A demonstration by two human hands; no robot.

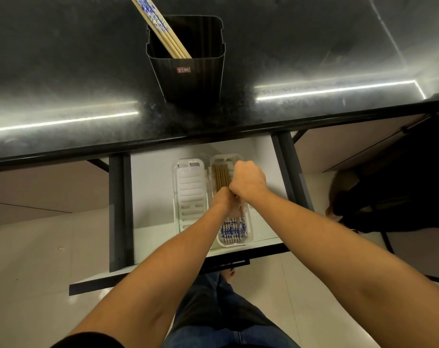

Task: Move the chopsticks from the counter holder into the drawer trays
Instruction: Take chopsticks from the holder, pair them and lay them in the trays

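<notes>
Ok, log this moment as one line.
both hands: left hand, right hand settling chopsticks | right tray | holder: some remain

A: What do the surfaces before you look like?
B: Your counter [313,46] is dark polished stone, speckled and glossy. The holder [188,71] is ribbed black plastic, faintly shiny. The chopsticks [160,28] look like pale matt wood with blue-painted ends. Your drawer trays [190,192] are smooth translucent white plastic.
</notes>
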